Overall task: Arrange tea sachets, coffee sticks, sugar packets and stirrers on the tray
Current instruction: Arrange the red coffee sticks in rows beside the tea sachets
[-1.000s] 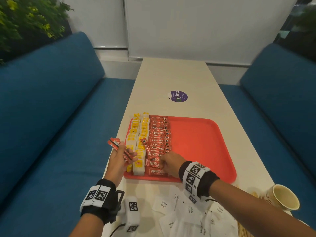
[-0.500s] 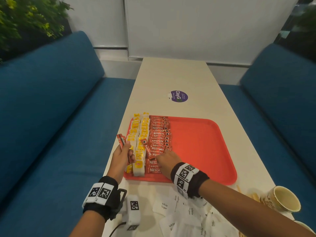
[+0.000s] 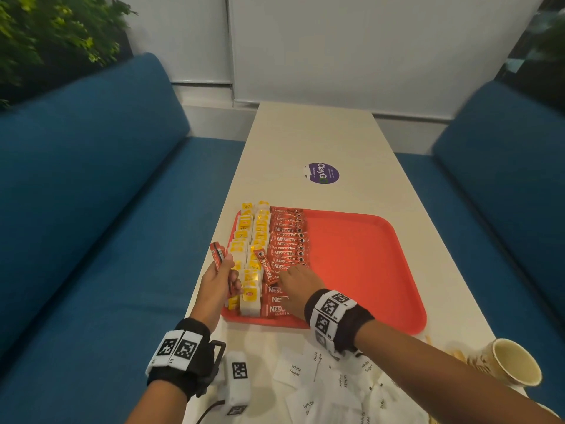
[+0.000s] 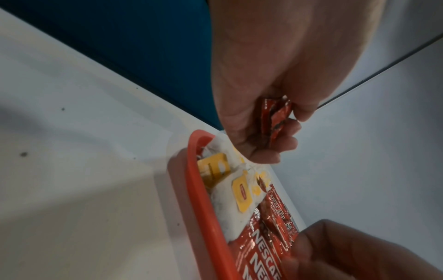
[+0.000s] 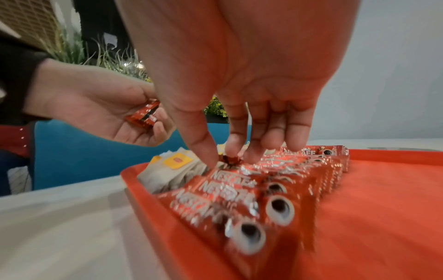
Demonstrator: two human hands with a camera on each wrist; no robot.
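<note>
**Coffee stick pinched over the tray's left rows**

A single red coffee stick (image 3: 267, 267) lies tilted across the seam between the tea sachets (image 3: 251, 240) and the row of coffee sticks (image 3: 287, 240), its near end pinched between the thumb and fingertips of the right hand (image 3: 298, 289). In the right wrist view those fingertips (image 5: 231, 151) close on the crimped end of the stick just above the row. The row runs from the near rim to the far rim of the red tray (image 3: 367, 270), labels up, with two columns of yellow-tagged tea sachets packed directly to its left, against the tray's left rim. The right half of the tray is bare red plastic.

The left hand (image 3: 218, 283) hovers just beside the tray's left rim, near the sachets, its fingers curled round a small bunch of spare coffee sticks (image 3: 217, 255) that stick up past the thumb. The two hands are near each other but apart, with the sachet columns between them.

On the pale surface (image 3: 305, 136) in front of the tray, under the right forearm, lie scattered white sugar packets (image 3: 295, 370). A paper cup (image 3: 510, 362) lies on its side at the near right, with what look like wooden stirrers (image 3: 458, 354) beside it. A round purple sticker (image 3: 323, 173) sits beyond the tray. Blue sofas (image 3: 91, 209) flank the surface.
</note>
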